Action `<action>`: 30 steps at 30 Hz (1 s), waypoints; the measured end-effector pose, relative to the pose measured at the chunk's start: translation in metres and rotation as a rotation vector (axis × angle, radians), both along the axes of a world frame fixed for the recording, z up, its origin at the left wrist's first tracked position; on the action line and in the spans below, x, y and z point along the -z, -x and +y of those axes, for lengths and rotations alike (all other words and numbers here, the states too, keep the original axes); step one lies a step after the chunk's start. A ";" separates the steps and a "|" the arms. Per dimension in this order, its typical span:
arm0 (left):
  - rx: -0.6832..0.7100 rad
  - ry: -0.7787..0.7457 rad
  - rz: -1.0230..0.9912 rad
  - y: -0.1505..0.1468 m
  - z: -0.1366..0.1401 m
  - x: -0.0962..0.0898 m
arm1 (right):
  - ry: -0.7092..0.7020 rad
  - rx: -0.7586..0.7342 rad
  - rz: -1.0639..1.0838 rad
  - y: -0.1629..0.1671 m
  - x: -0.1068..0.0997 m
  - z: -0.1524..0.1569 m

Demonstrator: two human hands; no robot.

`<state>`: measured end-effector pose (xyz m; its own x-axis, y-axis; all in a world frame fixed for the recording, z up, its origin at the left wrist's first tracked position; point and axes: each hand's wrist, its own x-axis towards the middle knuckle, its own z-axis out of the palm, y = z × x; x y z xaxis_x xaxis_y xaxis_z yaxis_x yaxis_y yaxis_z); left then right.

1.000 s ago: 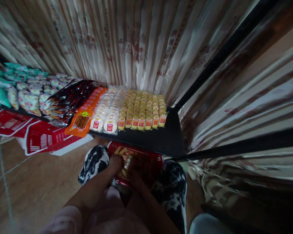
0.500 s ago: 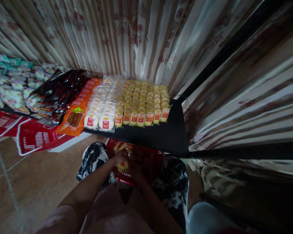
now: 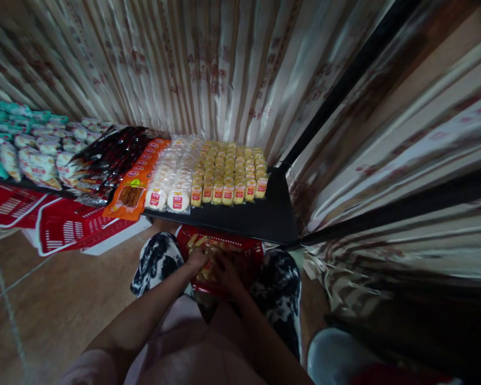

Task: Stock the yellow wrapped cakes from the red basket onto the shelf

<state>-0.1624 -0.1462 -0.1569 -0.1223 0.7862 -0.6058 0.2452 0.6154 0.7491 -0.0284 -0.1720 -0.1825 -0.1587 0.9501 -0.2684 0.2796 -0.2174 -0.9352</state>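
Observation:
Between my knees stands a red plastic basket (image 3: 246,256) holding several yellow-wrapped snack packets (image 3: 205,274). My left hand (image 3: 197,258) is inside it on the left, its fingers curled and closed on one of these packets. Close beside it on the right, my right hand (image 3: 226,271) reaches into the basket with bent fingers at the yellow packets. The fingertips of both hands are dim and partly hidden. Right above the basket, rows of small yellow packaged cakes (image 3: 228,191) stand on a black shelf (image 3: 260,222).
Left of the cakes lie white round packaged cakes (image 3: 178,200), an orange snack bag (image 3: 129,197), dark snack packs (image 3: 112,160) and white and green bags (image 3: 36,164). More red baskets (image 3: 66,227) stand under the shelf. A patterned curtain (image 3: 224,64) and a black post (image 3: 340,91) border it.
The view has shifted slightly. My right hand, dark and blurred in the basket before, now shows more clearly near my left hand at the yellow packets.

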 end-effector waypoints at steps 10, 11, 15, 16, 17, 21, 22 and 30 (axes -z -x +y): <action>-0.027 -0.064 -0.283 -0.004 -0.001 -0.045 | -0.064 0.085 0.065 -0.019 -0.043 0.000; -0.032 -0.075 -0.304 -0.005 -0.002 -0.049 | -0.058 0.097 0.098 -0.020 -0.045 0.000; -0.060 -0.158 -0.318 -0.013 -0.004 -0.063 | -0.022 0.130 0.258 -0.019 -0.054 0.001; -0.058 -0.190 -0.296 -0.015 -0.003 -0.066 | -0.027 0.133 0.278 -0.019 -0.058 0.001; -0.046 -0.225 -0.263 -0.018 -0.001 -0.069 | -0.038 0.137 0.280 -0.020 -0.061 0.002; 0.067 -0.387 -0.106 -0.026 0.007 -0.078 | -0.122 0.139 0.115 -0.030 -0.078 0.007; 0.099 -0.422 -0.076 -0.028 0.009 -0.080 | -0.143 0.140 0.055 -0.034 -0.082 0.009; 0.187 -0.555 -0.059 -0.057 0.034 -0.108 | -0.157 0.179 0.070 -0.061 -0.109 0.036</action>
<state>-0.1056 -0.1123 -0.0493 0.0703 0.9926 -0.0992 0.2596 0.0778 0.9626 0.0328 -0.1360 -0.0730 0.0025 0.9940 -0.1091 0.1832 -0.1077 -0.9771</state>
